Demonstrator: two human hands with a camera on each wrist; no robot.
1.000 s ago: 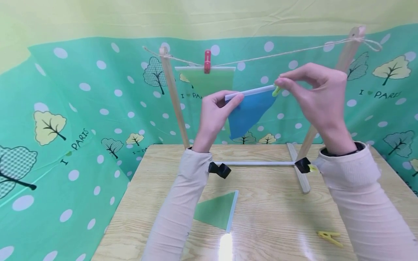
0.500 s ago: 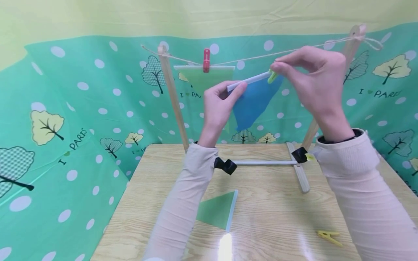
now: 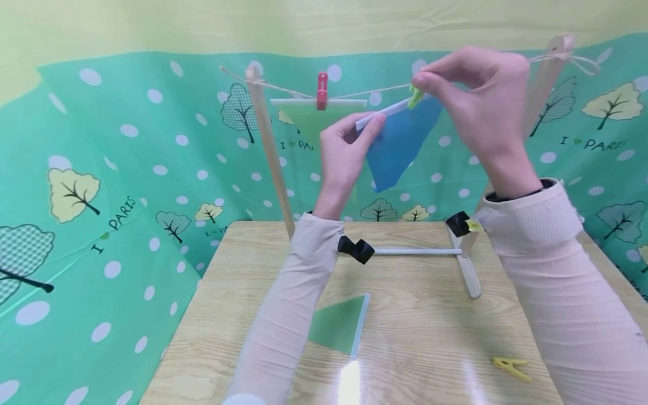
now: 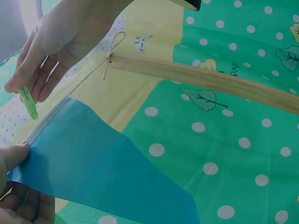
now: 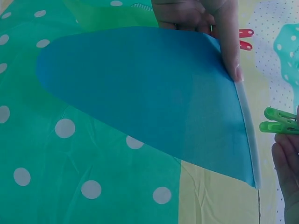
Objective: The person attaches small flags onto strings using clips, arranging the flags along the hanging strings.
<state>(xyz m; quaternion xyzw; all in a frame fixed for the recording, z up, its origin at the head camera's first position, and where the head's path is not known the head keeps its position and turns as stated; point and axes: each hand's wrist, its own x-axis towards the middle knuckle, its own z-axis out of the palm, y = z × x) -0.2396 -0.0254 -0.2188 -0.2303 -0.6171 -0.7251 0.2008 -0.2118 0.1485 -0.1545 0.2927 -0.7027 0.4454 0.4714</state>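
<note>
My left hand (image 3: pixel 343 151) pinches the white edge strip of a blue pennant flag (image 3: pixel 402 138) between thumb and fingers. The flag hangs tilted, its right end higher, near the string (image 3: pixel 377 91). My right hand (image 3: pixel 488 98) pinches a green clothespin (image 3: pixel 415 97) above that strip. In the right wrist view the clothespin's (image 5: pixel 278 122) tips stand apart from the strip (image 5: pixel 247 126). To the left, a red clothespin (image 3: pixel 322 91) holds a light green flag (image 3: pixel 304 119) on the string; my left hand partly hides this flag.
Wooden posts (image 3: pixel 270 146) carry the string, joined low down by a white crossbar (image 3: pixel 417 251). Another green flag (image 3: pixel 336 326) and a yellow clothespin (image 3: pixel 511 367) lie on the wooden table (image 3: pixel 425 320). A polka-dot cloth (image 3: pixel 167 129) stands behind.
Both hands have risen with the blue flag and the green clothespin, up to the level of the string. The right hand has also shifted slightly left.
</note>
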